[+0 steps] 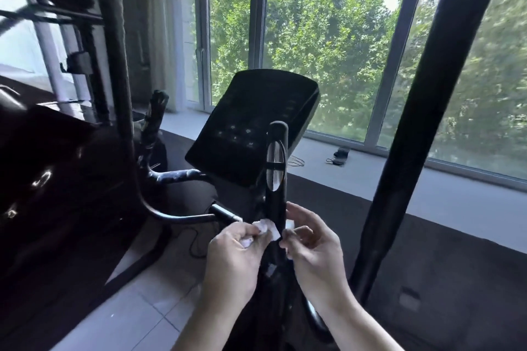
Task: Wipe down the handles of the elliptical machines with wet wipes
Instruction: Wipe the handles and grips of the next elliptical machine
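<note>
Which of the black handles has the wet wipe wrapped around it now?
The short upright handle with the silver sensor plate, before the console; both hands pinch the wipe there. The long bars at the sides are untouched.

Wet wipe [269, 229]: white, crumpled, bright against the black handle [276, 208]. Handle carries a silvery metal plate [275, 165] with a dark band across it. Console [253, 128]: matte black, faint pale button marks in rows. Big slanted bar [422, 128] at right: black. Second handle [178, 175] at left: black, mottled with pale worn patches. Floor tiles [137, 302]: light grey, thin darker grout lines. Window frames [396, 45]: grey. Trees [328, 37] outside: bright green. Curtain [159, 23]: greyish-beige.
</note>
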A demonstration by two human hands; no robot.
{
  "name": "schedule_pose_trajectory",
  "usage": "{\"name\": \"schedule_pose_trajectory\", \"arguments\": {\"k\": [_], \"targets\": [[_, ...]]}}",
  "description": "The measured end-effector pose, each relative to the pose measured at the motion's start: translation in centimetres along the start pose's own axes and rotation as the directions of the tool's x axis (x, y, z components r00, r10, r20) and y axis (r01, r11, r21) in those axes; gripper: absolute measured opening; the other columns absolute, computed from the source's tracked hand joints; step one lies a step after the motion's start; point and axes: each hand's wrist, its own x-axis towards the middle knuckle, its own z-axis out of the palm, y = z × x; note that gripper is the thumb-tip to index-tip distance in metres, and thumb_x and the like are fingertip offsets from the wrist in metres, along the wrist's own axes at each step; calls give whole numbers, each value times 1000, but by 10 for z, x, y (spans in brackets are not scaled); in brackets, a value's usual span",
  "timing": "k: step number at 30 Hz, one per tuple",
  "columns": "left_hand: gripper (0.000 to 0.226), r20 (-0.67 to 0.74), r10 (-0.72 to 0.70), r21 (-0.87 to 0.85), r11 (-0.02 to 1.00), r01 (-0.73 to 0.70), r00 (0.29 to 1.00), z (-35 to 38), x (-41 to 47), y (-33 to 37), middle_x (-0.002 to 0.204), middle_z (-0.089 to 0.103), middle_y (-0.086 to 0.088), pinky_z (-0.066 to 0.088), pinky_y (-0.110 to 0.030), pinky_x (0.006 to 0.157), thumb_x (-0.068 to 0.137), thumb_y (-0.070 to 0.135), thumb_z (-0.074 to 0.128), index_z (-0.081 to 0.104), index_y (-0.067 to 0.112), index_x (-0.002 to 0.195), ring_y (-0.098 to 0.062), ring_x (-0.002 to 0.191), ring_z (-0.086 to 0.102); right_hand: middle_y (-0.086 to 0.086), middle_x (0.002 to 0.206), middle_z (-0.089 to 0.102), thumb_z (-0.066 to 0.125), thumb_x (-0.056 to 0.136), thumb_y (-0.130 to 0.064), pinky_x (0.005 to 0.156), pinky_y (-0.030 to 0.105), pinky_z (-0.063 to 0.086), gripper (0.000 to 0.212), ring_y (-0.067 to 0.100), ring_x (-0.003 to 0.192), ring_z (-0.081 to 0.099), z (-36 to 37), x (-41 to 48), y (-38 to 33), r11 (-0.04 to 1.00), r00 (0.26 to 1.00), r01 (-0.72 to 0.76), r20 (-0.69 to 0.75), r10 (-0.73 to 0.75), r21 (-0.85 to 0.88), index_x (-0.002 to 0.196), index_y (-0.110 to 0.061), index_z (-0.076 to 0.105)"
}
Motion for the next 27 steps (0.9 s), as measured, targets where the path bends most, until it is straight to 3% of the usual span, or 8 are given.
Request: {"name": "schedule_pose_trajectory", "arguments": {"k": [2, 4, 8, 12, 16, 20, 24, 27], "targets": [[13, 14, -31, 69, 997, 30, 999, -3, -6, -2, 52, 60, 14, 43, -12, 51, 88, 32, 80, 75, 22, 81, 3, 49, 54, 5, 100, 73, 67, 93, 4, 77, 27, 56, 54, 21, 86, 71, -2, -1, 3, 1000, 1000, 6, 25, -6, -25, 118, -43, 72], [13, 31, -70, 116, 991, 66, 997, -9, -10, -2, 58, 65, 18, 40, -9, 52, 89, 37, 78, 77, 24, 85, 5, 50, 56, 4, 105, 73, 67, 93, 4, 78, 26, 56, 56, 20, 88, 72, -3, -2, 4, 1000, 1000, 6, 29, -6, -26, 119, -46, 72], [8, -49, -8, -45, 999, 6, 999, -13, -11, 5, 70, 68, 11, 47, -18, 57, 91, 41, 74, 80, 39, 88, 1, 57, 56, 9, 109, 71, 67, 92, 7, 69, 17, 51, 54, 7, 73, 66, -2, -6, 1, 1000, 999, 16, 31, -17, 25, 117, -40, 73], [15, 7, 23, -102, 995, -22, 1000, -4, -2, 3, 78, 65, 7, 51, -20, 62, 95, 42, 68, 79, 32, 96, -5, 61, 58, -4, 109, 70, 64, 91, 9, 69, 18, 50, 62, 7, 72, 62, 0, -10, 0, 999, 999, 44, 13, -44, 1, 111, -48, 74], [14, 90, 31, -153, 988, -17, 995, -3, 7, -10, 68, 62, -8, 46, -26, 60, 95, 35, 70, 79, 24, 97, -8, 58, 52, -13, 109, 68, 62, 91, 13, 72, 17, 50, 62, 12, 80, 64, 9, -14, 5, 997, 995, 66, -67, -68, -36, 117, -42, 75], [17, 175, 84, -128, 990, -61, 981, -12, 21, -27, 56, 51, 7, 40, -28, 53, 94, 34, 72, 72, 20, 84, -9, 53, 47, -10, 110, 68, 62, 92, 12, 72, 17, 51, 60, 13, 79, 65, 25, -19, 8, 994, 979, 75, -184, -88, -77, 123, -38, 73], [15, 295, 130, -251, 966, -54, 947, -18, 35, -37, 61, 54, 9, 39, -18, 50, 92, 23, 75, 72, 21, 78, -5, 51, 48, -10, 120, 67, 56, 91, 20, 65, 11, 49, 63, 3, 69, 60, 49, -28, 8, 993, 947, 83, -303, -104, -82, 127, -29, 72], [12, 363, 125, -346, 938, 9, 923, -19, 47, -42, 75, 67, 6, 48, -19, 56, 87, 28, 79, 76, 36, 96, -9, 59, 59, -15, 120, 67, 53, 89, 22, 66, 14, 48, 75, 4, 71, 60, 67, -29, 13, 988, 907, 88, -399, -133, -129, 120, -43, 74]]}}
